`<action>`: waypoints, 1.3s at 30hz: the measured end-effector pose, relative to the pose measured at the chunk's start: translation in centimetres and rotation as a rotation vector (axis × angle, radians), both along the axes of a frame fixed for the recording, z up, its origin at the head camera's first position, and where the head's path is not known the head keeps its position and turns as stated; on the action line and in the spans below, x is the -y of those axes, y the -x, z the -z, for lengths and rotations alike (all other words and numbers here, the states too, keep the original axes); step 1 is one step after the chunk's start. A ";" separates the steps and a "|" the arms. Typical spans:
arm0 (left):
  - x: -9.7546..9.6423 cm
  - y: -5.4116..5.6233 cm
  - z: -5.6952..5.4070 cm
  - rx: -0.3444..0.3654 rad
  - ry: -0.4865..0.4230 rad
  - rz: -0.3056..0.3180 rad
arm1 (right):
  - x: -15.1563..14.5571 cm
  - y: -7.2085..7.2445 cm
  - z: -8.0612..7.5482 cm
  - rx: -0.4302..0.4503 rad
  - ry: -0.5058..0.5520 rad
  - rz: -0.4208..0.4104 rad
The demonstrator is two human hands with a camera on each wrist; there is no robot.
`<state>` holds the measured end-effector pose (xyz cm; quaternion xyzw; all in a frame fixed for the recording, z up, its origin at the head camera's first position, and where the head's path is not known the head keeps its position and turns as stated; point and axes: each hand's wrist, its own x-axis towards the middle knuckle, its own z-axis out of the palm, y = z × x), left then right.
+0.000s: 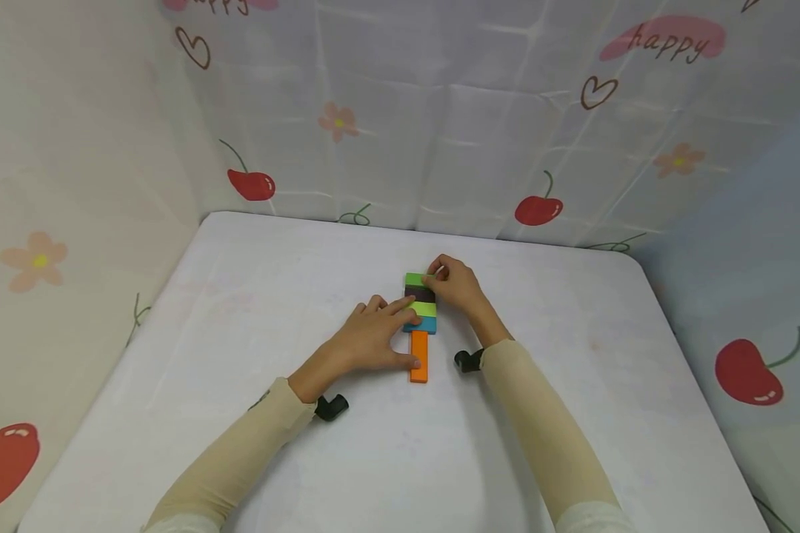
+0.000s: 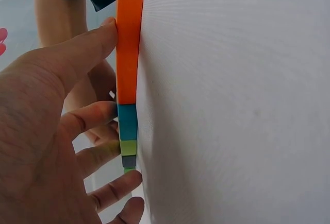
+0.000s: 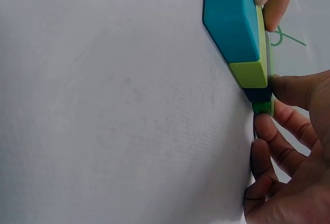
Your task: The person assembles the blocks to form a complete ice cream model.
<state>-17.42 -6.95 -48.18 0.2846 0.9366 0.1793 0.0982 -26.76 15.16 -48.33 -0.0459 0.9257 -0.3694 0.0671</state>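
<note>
Flat on the white table lies a row of coloured blocks. An orange block (image 1: pixel 419 363) points lengthwise toward me, and beyond it lie crosswise a blue block (image 1: pixel 430 325), a yellow-green block (image 1: pixel 427 309), a dark block (image 1: pixel 420 294) and a green block (image 1: pixel 413 279). My left hand (image 1: pixel 368 337) is spread over the row from the left, thumb tip on the orange block and fingertips resting on the blue block and those beyond. At the far end, my right hand (image 1: pixel 460 287) pinches the right end of the green block (image 3: pixel 262 106) between thumb and fingers.
Black wrist-camera mounts (image 1: pixel 332 408) stick out below both sleeves, close to the tabletop. A curtain (image 1: pixel 440 148) printed with cherries and flowers hangs behind the far table edge (image 1: pixel 347 222) and along both sides.
</note>
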 end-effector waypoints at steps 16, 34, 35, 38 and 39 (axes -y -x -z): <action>-0.4 0.1 0.2 -0.005 -0.009 0.010 | -0.5 -0.6 0.2 -0.011 -0.043 -0.017; -0.1 0.0 0.6 0.027 -0.059 -0.001 | -2.2 -3.4 0.1 -0.041 -0.046 -0.128; 0.0 0.0 0.7 0.031 -0.072 -0.002 | -2.5 -3.8 0.1 -0.041 -0.043 -0.133; 0.0 0.2 0.9 0.044 -0.104 0.000 | -3.5 -5.1 -0.1 -0.038 -0.051 -0.151; 0.0 0.3 1.0 0.049 -0.114 0.003 | -3.9 -5.5 -0.2 -0.034 -0.055 -0.158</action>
